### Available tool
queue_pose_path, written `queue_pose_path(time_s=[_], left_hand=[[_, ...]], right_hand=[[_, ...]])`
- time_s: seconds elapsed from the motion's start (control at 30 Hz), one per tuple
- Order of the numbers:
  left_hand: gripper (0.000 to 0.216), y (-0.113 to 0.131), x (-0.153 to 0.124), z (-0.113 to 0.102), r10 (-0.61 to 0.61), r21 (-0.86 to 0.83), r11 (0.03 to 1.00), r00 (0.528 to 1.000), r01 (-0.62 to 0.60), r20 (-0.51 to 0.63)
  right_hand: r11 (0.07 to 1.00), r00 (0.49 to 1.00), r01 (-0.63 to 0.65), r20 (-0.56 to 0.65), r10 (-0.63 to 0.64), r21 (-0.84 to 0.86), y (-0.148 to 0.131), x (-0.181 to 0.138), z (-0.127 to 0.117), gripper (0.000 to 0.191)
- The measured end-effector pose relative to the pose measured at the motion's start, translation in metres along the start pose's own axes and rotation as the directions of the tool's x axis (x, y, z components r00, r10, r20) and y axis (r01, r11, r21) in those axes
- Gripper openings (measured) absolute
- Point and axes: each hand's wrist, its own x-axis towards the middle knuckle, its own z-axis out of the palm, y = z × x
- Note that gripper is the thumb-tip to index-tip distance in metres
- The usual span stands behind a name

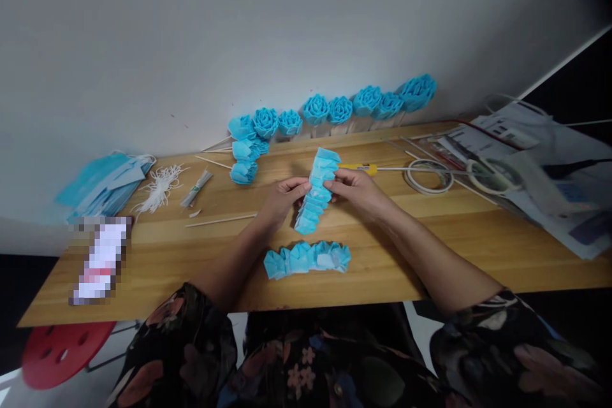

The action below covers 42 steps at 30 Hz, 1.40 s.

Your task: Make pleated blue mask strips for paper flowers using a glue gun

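Between my two hands is a blue pleated strip [319,194], folded in a row of petal-like points and tilted with its top leaning right. My left hand [285,196] pinches its left edge near the middle. On the opposite edge, my right hand [356,189] grips it with the thumb on the front. A second blue pleated strip [306,259] lies flat on the table just below, closer to my body. Beyond my hands, several blue rose-shaped flowers [315,109] stand along the wall, and more blue flowers [244,171] lie on the left.
The wooden table [215,261] carries blue face masks [108,185], white cords [160,188], a tied bundle [196,189] and a thin stick [220,220]. A blurred phone [101,260] lies at left. Rightward are a yellow-handled tool [366,169], tape rolls [429,176] and papers [564,140].
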Motion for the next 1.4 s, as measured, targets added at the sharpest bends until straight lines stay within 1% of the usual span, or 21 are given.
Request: queue_pose_path(time_s=[0.1, 0.2, 0.23, 0.27, 0.3, 0.37, 0.4, 0.43, 0.47, 0.53, 0.63, 0.7, 0.77, 0.83, 0.9, 0.93, 1.0, 1.1, 1.2, 1.27, 1.4], left_hand=[[0.035, 0.002, 0.000, 0.001, -0.007, -0.043, 0.999, 1.000, 0.005, -0.029], [0.032, 0.004, 0.002, 0.001, -0.012, -0.124, 0.992, 0.997, 0.003, -0.074], [0.031, 0.005, 0.002, 0.000, -0.010, -0.149, 0.989, 0.996, -0.003, -0.089], [0.030, 0.006, 0.003, 0.000, -0.007, -0.172, 0.985, 0.995, -0.009, -0.097], [0.029, 0.006, 0.004, 0.000, -0.004, -0.191, 0.981, 0.995, -0.016, -0.101], [0.028, 0.006, 0.004, 0.000, 0.000, -0.222, 0.975, 0.995, -0.023, -0.103], [0.028, 0.006, 0.004, 0.000, -0.001, -0.234, 0.972, 0.995, -0.023, -0.103], [0.028, 0.006, 0.004, 0.001, -0.001, -0.244, 0.970, 0.995, -0.024, -0.101], [0.028, 0.007, 0.004, 0.001, -0.001, -0.252, 0.968, 0.995, -0.024, -0.100], [0.027, 0.008, 0.004, 0.002, -0.002, -0.261, 0.965, 0.994, -0.026, -0.106], [0.027, 0.010, 0.005, 0.001, -0.002, -0.272, 0.962, 0.991, -0.035, -0.134], [0.027, 0.011, 0.005, 0.000, 0.001, -0.284, 0.958, 0.991, -0.039, -0.131], [0.027, 0.011, 0.006, -0.001, 0.010, -0.301, 0.953, 0.994, -0.043, -0.112], [0.027, 0.011, 0.007, -0.002, 0.024, -0.317, 0.947, 0.995, -0.055, -0.102], [0.029, 0.011, 0.008, -0.003, 0.029, -0.333, 0.941, 0.994, -0.064, -0.110], [0.029, 0.010, 0.009, -0.003, 0.028, -0.338, 0.939, 0.993, -0.065, -0.115], [0.031, 0.010, 0.009, -0.003, 0.025, -0.343, 0.937, 0.993, -0.065, -0.118], [0.034, 0.009, 0.009, -0.003, 0.039, -0.343, 0.936, 0.993, -0.074, -0.107], [0.037, 0.009, 0.009, -0.003, 0.045, -0.343, 0.936, 0.994, -0.075, -0.096], [0.036, 0.009, 0.008, -0.003, 0.037, -0.343, 0.937, 0.995, -0.069, -0.097], [0.033, 0.008, 0.008, -0.002, 0.032, -0.334, 0.941, 0.996, -0.058, -0.083]], right_hand=[[0.979, 0.997, 0.071, -0.014, -0.075, -0.190, -0.011, -0.002, -0.016, 0.050], [0.870, 0.961, 0.101, -0.179, -0.211, -0.483, -0.027, -0.008, -0.042, 0.053], [0.799, 0.940, 0.055, -0.240, -0.244, -0.598, -0.032, -0.011, -0.051, 0.053], [0.701, 0.929, -0.035, -0.283, -0.241, -0.713, -0.036, -0.014, -0.059, 0.054], [0.576, 0.926, -0.151, -0.319, -0.203, -0.803, -0.038, -0.017, -0.065, 0.054], [0.300, 0.929, -0.336, -0.367, -0.053, -0.893, -0.038, -0.023, -0.071, 0.054], [0.197, 0.928, -0.369, -0.372, 0.024, -0.908, -0.036, -0.025, -0.072, 0.054], [0.135, 0.928, -0.372, -0.363, 0.087, -0.918, -0.033, -0.026, -0.071, 0.054], [0.111, 0.930, -0.360, -0.345, 0.130, -0.926, -0.030, -0.027, -0.069, 0.054], [0.122, 0.935, -0.334, -0.313, 0.165, -0.935, -0.022, -0.026, -0.065, 0.055], [0.153, 0.926, -0.358, -0.330, 0.181, -0.921, -0.011, -0.023, -0.063, 0.047], [0.208, 0.926, -0.368, -0.337, 0.170, -0.906, -0.004, -0.021, -0.067, 0.040], [0.325, 0.930, -0.368, -0.345, 0.128, -0.871, 0.004, -0.021, -0.075, 0.038], [0.518, 0.927, -0.346, -0.369, 0.062, -0.783, 0.011, -0.021, -0.082, 0.040], [0.735, 0.921, -0.271, -0.390, 0.010, -0.621, 0.014, -0.022, -0.086, 0.041], [0.816, 0.920, -0.221, -0.392, -0.007, -0.533, 0.014, -0.024, -0.087, 0.041], [0.915, 0.919, -0.150, -0.394, -0.011, -0.375, 0.011, -0.026, -0.084, 0.040], [0.987, 0.914, -0.081, -0.405, 0.019, -0.136, 0.004, -0.030, -0.077, 0.040], [0.997, 0.922, -0.026, -0.384, 0.055, 0.079, -0.002, -0.034, -0.072, 0.040], [0.994, 0.937, -0.021, -0.344, 0.058, 0.112, -0.004, -0.037, -0.069, 0.039], [1.000, 0.966, 0.021, -0.258, -0.017, 0.010, -0.004, -0.044, -0.064, 0.046]])
